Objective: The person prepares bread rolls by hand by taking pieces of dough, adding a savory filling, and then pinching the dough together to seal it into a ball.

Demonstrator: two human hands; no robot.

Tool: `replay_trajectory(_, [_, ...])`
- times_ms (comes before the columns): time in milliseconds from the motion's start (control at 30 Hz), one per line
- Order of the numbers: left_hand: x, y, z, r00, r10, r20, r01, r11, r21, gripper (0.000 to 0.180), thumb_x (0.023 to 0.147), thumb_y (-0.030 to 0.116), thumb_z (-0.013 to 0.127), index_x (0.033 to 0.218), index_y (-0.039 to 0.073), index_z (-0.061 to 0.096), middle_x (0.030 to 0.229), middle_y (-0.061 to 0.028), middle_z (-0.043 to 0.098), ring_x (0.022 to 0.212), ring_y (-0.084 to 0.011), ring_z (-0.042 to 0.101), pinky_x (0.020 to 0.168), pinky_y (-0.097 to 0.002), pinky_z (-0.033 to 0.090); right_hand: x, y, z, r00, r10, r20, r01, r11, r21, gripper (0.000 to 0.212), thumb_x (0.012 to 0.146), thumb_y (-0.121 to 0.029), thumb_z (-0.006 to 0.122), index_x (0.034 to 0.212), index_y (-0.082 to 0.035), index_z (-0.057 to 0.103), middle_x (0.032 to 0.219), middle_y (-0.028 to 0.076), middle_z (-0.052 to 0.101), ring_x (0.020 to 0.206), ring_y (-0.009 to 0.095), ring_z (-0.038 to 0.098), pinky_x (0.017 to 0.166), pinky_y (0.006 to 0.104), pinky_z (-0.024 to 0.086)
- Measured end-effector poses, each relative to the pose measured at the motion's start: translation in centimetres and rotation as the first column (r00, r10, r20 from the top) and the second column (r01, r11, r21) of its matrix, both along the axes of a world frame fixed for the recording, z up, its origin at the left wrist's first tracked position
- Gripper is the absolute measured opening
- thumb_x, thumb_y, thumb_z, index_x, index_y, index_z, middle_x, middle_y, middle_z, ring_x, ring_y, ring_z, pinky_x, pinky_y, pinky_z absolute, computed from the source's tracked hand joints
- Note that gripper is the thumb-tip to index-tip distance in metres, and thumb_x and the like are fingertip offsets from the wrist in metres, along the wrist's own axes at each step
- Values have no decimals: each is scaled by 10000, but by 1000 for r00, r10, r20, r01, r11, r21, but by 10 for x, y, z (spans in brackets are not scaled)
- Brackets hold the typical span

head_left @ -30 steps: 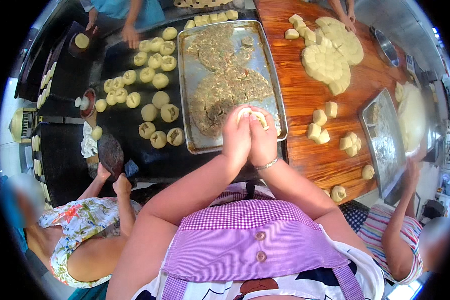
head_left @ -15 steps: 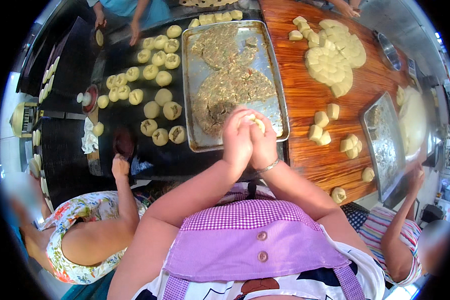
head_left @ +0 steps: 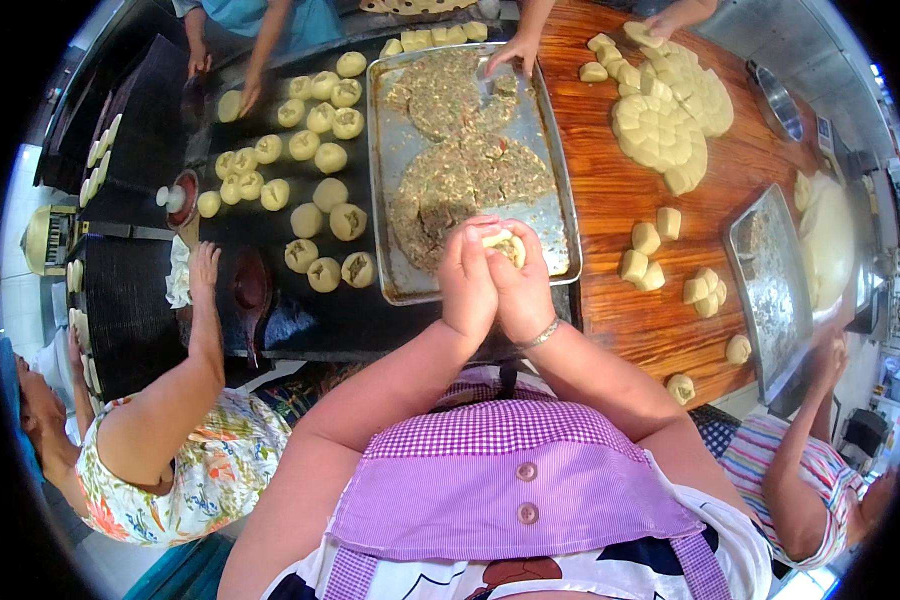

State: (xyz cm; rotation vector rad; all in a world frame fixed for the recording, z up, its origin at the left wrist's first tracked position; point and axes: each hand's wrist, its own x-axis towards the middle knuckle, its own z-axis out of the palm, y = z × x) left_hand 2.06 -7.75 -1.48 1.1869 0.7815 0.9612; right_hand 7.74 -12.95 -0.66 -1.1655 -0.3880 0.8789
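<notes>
My left hand and my right hand are cupped together around a stuffed dough ball. Pale dough wraps a darker filling, which shows through an opening at the top. Both hands hover over the near edge of a metal tray. Spread across that tray is a brownish, chopped filling with light and reddish bits. Left of it, on the black tabletop, sit filled dough balls, several with pinched or open tops. My palms and inner fingers hide the ball's lower part.
Cut dough pieces and a large scored dough mass lie on the wooden table at right, near a second tray. A co-worker's hand reaches into the far tray edge. Another's hand is beside a white cloth.
My cupped hands stay nearly in place; the ball's filled opening now shows. The left co-worker let go of the dark red dish. Across the table, one hand reached into the tray and another lifted dough.
</notes>
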Motion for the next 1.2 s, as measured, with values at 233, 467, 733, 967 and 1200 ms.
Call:
replay_trajectory(233, [0, 4, 24, 986, -11, 166, 105, 813, -573, 443, 1055, 346, 382, 858, 3, 580, 1107, -147, 636, 985, -244, 619, 869, -373, 509, 37, -16, 0, 903, 291, 316, -345, 930, 128, 456, 929, -212, 634, 1308, -40, 450, 1274, 126, 543, 1190, 202, 507, 1021, 355, 412])
replay_trajectory(467, [-28, 19, 25, 877, -481, -20, 481, 876, 29, 540, 997, 380, 523, 1351, 2, 370, 1354, -132, 458, 1226, -219, 480, 1053, -365, 389, 28, -18, 9, 969, 199, 145, -190, 979, -71, 315, 960, -194, 592, 1218, -12, 584, 1173, 74, 617, 1079, 149, 567, 957, 301, 449])
replay_trajectory(733, [-32, 25, 11, 888, -331, -320, 454, 745, 489, 447, 986, 167, 538, 1387, 2, 430, 1350, -172, 500, 1248, -284, 494, 1075, -388, 375, -1, -9, 0, 934, -46, 353, 61, 998, -33, 204, 996, -165, 545, 1108, -12, 623, 1067, 81, 642, 977, 143, 580, 888, 292, 468])
replay_trajectory(967, [-37, 44, 31, 795, -493, -352, 605, 685, 406, 649, 916, 198, 650, 1452, -9, 347, 1438, -205, 420, 1343, -332, 405, 1123, -395, 312, 10, -4, 24, 984, 67, 167, -45, 990, -132, 439, 1060, -362, 347, 1107, -6, 598, 984, 72, 637, 932, 150, 595, 855, 287, 475])
replay_trajectory(1200, [-39, 43, 39, 832, -523, -185, 546, 832, 101, 690, 852, 126, 695, 1434, -27, 357, 1399, -192, 454, 1286, -266, 463, 1089, -373, 354, 15, -8, 60, 966, 257, 1, -257, 966, -7, 693, 1037, -537, 210, 1439, 5, 370, 1366, 143, 473, 1295, 237, 427, 1113, 367, 317])
